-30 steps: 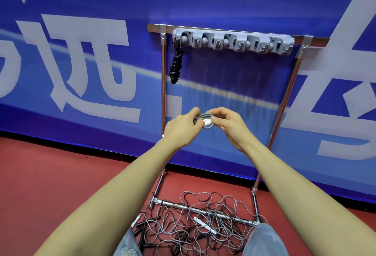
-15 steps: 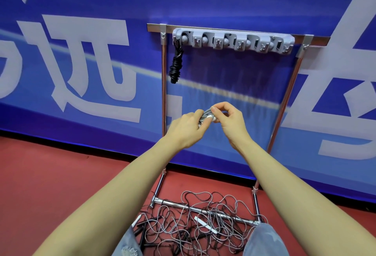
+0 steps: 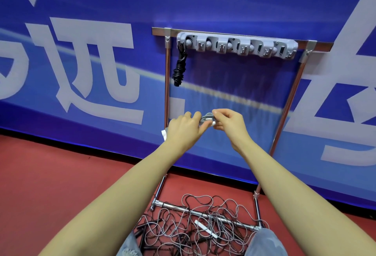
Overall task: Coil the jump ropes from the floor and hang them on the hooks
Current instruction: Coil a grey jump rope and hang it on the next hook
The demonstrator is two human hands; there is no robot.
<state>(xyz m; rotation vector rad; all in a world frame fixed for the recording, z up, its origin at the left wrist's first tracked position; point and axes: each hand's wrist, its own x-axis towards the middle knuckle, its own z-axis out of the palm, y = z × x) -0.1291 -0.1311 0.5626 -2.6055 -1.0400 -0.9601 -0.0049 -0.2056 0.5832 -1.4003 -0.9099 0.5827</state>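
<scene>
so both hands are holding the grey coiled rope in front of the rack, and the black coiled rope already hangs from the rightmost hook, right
Not quite. The head view shows the black coiled rope on the leftmost hook of the hook rail, not the rightmost. Both the left hand and right hand do hold the grey coiled rope.

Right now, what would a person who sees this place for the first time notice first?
Both hands, left hand and right hand, hold a small grey coiled rope at the centre, before a blue banner wall. Above them, one black coiled rope hangs from the leftmost hook of the grey plastic hook rail. Below lies a tangle of grey and black ropes on the red floor.
</scene>
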